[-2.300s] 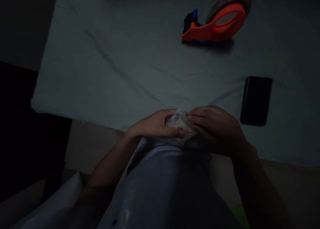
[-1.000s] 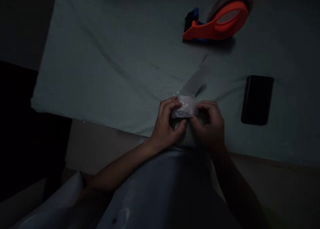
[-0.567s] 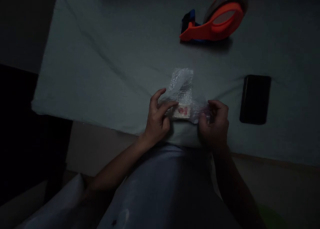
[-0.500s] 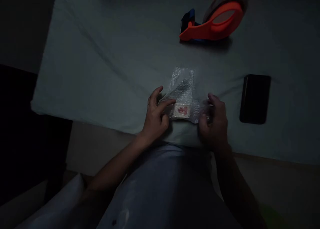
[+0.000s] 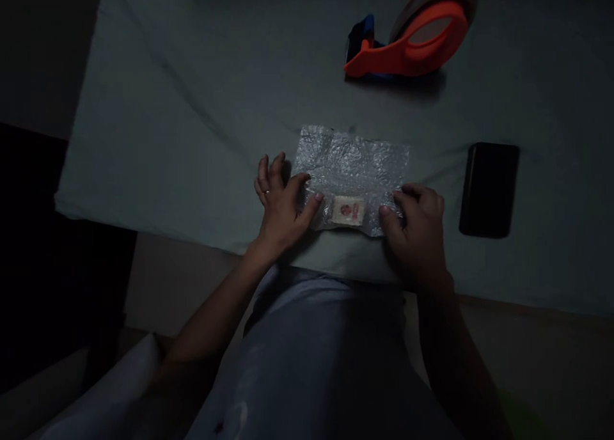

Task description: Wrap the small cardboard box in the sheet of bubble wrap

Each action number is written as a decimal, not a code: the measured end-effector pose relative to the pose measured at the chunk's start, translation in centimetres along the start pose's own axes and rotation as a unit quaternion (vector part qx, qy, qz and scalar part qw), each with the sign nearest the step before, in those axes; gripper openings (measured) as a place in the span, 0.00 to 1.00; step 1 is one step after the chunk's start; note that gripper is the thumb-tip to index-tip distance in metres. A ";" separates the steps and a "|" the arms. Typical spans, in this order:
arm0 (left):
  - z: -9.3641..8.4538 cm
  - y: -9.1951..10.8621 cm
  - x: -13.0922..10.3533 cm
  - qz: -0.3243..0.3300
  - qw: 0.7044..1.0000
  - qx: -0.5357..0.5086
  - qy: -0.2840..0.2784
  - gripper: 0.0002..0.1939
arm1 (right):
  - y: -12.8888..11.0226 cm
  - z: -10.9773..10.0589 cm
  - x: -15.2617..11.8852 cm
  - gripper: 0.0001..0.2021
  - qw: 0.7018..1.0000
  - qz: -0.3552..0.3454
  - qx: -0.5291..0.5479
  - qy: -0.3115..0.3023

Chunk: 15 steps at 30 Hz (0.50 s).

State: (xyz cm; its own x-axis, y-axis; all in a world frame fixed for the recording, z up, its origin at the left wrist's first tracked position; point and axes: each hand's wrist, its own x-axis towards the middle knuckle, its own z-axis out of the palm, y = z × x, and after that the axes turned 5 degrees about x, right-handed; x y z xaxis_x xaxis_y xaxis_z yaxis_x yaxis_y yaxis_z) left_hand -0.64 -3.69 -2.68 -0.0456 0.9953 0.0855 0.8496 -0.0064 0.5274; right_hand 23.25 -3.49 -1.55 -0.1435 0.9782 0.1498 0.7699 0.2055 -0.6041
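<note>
A small pale block with a reddish print (image 5: 348,210) lies near the front edge of a sheet of bubble wrap (image 5: 352,158), which is spread out flat behind it. At the wrap's left end is my left hand (image 5: 283,206), its thumb and index finger on the plastic and the other fingers spread. My right hand (image 5: 417,229) rests at the right end, thumb and index finger apart on the wrap. Neither hand touches the block.
An orange and blue tape dispenser (image 5: 407,50) stands at the back of the pale cloth-covered table (image 5: 192,139). To the right lies a black rectangular object (image 5: 489,190). The table's front edge runs close to my body.
The wrap's folded sides have opened outward into a wide sheet. My left hand has moved left, away from the block, and my right hand has shifted slightly right.
</note>
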 end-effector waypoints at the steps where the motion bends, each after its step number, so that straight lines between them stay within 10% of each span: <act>1: -0.2 -0.2 -0.1 0.015 1.000 -0.012 0.012 0.17 | 0.1 0.0 0.0 0.11 1.000 -0.024 0.007 0.009; 5: -1.5 -0.4 -0.5 0.094 0.989 -0.112 0.031 0.04 | 0.3 -0.9 -0.4 0.04 0.989 -0.128 0.066 0.023; 9: -3.4 -0.8 -1.5 0.171 0.934 -0.303 -0.079 0.04 | 1.1 -2.3 -1.9 0.05 0.969 -0.198 0.147 -0.024; 15: -4.8 -1.4 -3.4 0.193 0.937 -0.199 -0.212 0.11 | 2.3 -1.7 -4.4 0.11 0.967 -0.200 0.089 -0.134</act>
State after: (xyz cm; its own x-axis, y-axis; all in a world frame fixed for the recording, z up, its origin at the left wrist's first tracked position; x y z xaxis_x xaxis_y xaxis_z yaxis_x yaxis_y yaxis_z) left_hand -4.17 -7.53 0.34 0.5091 0.8600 0.0348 0.4932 -0.3246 0.8071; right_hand 26.68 -7.35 -2.26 -0.5819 0.7871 0.2046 0.5039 0.5464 -0.6690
